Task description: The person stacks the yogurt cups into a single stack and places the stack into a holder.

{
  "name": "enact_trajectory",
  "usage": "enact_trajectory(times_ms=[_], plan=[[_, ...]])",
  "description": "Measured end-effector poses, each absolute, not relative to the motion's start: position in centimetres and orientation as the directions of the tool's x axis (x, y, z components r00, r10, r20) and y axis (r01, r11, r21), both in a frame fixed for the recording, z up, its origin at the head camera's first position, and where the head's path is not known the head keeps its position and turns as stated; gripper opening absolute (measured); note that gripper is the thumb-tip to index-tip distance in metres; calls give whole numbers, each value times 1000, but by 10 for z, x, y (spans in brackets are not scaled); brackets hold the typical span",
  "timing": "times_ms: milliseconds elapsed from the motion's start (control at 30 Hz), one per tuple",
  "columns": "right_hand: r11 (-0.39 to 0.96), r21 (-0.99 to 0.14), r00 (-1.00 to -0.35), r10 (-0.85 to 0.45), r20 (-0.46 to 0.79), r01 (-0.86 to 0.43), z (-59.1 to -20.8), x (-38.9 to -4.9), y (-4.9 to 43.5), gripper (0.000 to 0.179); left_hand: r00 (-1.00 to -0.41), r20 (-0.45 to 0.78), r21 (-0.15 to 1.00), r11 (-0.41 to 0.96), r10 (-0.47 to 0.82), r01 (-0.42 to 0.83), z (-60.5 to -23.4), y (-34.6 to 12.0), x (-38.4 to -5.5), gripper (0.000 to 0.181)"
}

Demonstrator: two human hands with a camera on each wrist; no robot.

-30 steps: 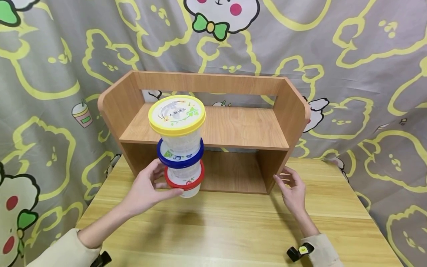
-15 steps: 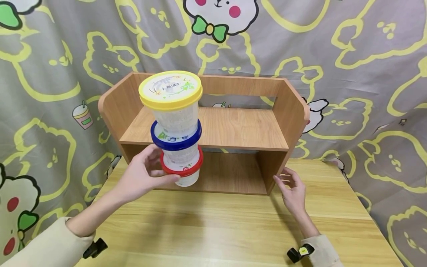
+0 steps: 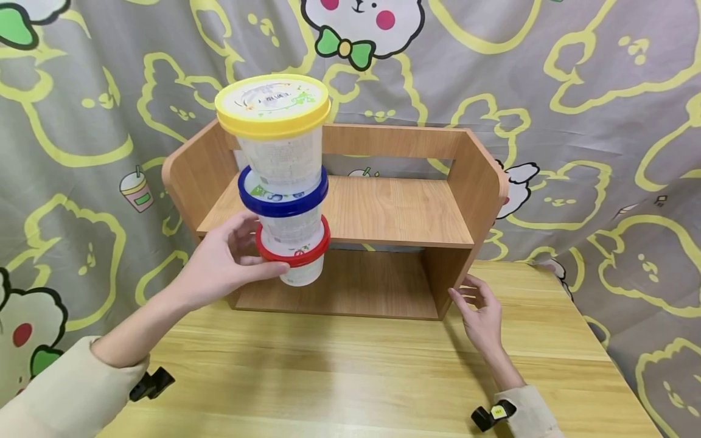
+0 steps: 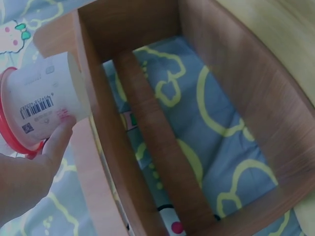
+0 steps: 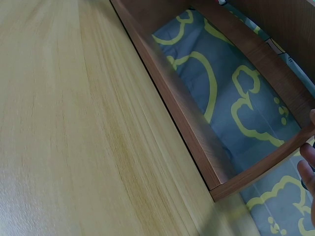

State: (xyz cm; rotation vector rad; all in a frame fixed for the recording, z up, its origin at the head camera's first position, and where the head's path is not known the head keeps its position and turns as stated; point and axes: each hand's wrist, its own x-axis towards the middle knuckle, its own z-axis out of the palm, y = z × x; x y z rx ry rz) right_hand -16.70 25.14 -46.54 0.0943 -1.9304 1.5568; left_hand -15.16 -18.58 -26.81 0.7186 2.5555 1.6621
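Three white plastic tubs stand stacked in the air in the head view: a yellow-lidded tub (image 3: 285, 152) on top, a blue-lidded tub (image 3: 290, 224) in the middle, a smaller red-lidded tub (image 3: 304, 272) at the bottom. My left hand (image 3: 221, 261) grips the red-lidded tub from the left, its far fingers partly hidden. Barcode print shows on this red-lidded tub (image 4: 47, 98) in the left wrist view. My right hand (image 3: 481, 316) holds the front edge of the right side panel of a wooden desktop shelf (image 3: 394, 210), thumb and fingers on either side.
The shelf has an upper board with a back rail (image 3: 394, 141) and a lower compartment (image 3: 378, 280). It stands on a light wooden table (image 3: 383, 377). A grey patterned curtain (image 3: 602, 73) hangs behind and at both sides.
My left hand has raised the tub stack and shifted it slightly left, from low before the shelf to overlapping its upper level. The right hand has stayed on the panel.
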Motion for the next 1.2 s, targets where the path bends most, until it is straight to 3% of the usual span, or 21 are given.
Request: enact_trajectory(times_ms=[633, 1200], plan=[[297, -859, -793, 342, 504, -418, -473, -171, 254, 36, -934, 192, 859, 409, 300, 308, -249, -177, -184, 68], [275, -866, -798, 344, 495, -418, -493, -183, 266, 39, -928, 212, 856, 400, 305, 327, -246, -182, -212, 67]])
